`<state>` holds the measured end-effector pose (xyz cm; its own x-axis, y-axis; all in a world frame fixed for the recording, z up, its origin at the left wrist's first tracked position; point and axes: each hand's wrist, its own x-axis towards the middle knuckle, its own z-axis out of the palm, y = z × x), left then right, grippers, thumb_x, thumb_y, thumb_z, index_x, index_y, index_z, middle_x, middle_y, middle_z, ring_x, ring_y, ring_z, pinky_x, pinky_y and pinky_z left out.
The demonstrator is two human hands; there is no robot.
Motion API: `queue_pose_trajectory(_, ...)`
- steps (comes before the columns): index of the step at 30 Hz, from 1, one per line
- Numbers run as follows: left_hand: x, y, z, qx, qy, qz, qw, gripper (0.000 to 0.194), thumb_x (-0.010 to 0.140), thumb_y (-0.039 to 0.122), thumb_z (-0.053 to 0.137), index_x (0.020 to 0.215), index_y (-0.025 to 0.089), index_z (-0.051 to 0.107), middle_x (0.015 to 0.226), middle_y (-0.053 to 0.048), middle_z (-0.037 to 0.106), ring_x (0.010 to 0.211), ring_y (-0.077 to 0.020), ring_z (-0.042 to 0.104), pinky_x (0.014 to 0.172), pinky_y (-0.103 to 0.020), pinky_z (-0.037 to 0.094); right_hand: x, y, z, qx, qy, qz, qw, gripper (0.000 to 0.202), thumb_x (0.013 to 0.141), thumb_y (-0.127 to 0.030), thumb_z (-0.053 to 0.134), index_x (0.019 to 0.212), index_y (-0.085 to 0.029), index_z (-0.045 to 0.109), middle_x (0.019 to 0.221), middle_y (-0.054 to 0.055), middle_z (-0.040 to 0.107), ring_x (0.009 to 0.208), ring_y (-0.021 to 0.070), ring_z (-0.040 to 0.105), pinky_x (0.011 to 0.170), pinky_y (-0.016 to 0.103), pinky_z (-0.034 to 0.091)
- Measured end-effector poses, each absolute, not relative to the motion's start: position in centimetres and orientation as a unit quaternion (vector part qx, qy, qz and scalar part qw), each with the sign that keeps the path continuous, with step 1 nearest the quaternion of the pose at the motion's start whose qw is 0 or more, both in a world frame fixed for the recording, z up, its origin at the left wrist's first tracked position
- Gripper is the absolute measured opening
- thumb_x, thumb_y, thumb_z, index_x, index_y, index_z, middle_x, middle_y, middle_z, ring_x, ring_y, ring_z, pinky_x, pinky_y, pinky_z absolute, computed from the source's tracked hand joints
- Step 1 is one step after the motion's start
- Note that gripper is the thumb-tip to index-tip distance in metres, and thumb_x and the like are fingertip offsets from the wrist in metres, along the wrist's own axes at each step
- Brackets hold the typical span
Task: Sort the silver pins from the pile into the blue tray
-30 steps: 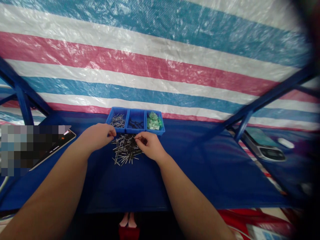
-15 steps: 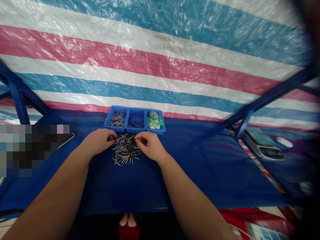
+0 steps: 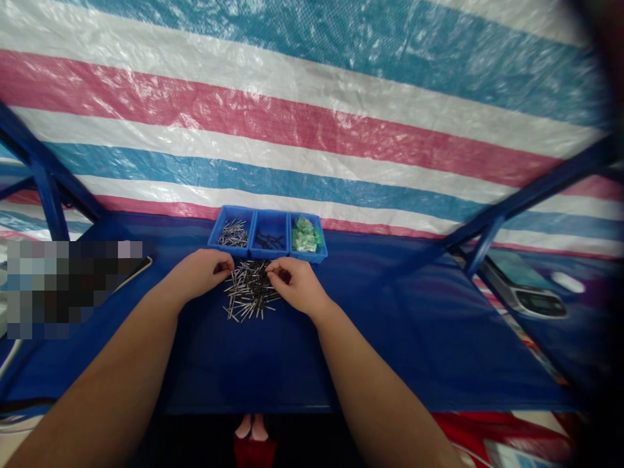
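Note:
A loose pile of thin silver and black metal pieces (image 3: pixel 249 294) lies on the blue tabletop. At its upper left edge is my left hand (image 3: pixel 210 272), thumb and fingers pinched together; anything between the tips is too small to name. My right hand (image 3: pixel 296 283) touches the pile's right side, its fingertips also closed on something I cannot make out. Just behind the pile stand three joined blue bins: the left bin (image 3: pixel 214 235) holds silver pieces, the middle bin (image 3: pixel 271 219) dark pieces, and the right bin (image 3: pixel 319 259) green and clear plastic packets.
Striped plastic sheeting (image 3: pixel 292 117) hangs behind the blue table (image 3: pixel 390 325). Blue frame struts (image 3: pixel 487 240) stand at both sides. A digital scale (image 3: pixel 539 302) sits at the far right. A blurred-out dark object lies at the left.
The whole view has shifted slightly, so the bins, pile and hands appear a little further right. Both hands remain at the pile with their fingers pinched.

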<state>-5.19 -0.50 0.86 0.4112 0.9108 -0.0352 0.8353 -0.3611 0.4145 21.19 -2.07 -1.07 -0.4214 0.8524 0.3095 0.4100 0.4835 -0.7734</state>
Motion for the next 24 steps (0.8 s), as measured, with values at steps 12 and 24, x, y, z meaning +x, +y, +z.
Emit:
queue_pose_trajectory(12, -5.8, -0.5, -0.2, 0.800, 0.546, 0.119, 0.218, 0.026, 0.079, 0.017, 0.056, 0.101, 0.020, 0.070, 0.090, -0.004, 0.075, 0.080, -0.0174, 0.069, 0.076, -0.028, 0.053, 21.2, -2.0, -1.2, -0.398, -0.792, 0.307, 0.347, 0.011, 0.088, -0.014, 0.061, 0.092, -0.017, 0.071, 0.075, 0.001, 0.066, 0.064, 0.0120, 0.058, 0.063, 0.025, 0.045)
queue_pose_trajectory(24, -7.6, -0.5, 1.0, 0.786, 0.566, 0.167, 0.185, 0.020, 0.080, 0.029, 0.059, 0.095, 0.022, 0.069, 0.085, -0.001, 0.074, 0.076, -0.0183, 0.067, 0.071, -0.029, 0.050, 21.3, -2.1, -1.0, -0.398, -0.794, 0.307, 0.343, 0.010, 0.089, -0.014, 0.061, 0.091, -0.017, 0.071, 0.075, 0.001, 0.066, 0.066, 0.0120, 0.058, 0.064, 0.024, 0.044)
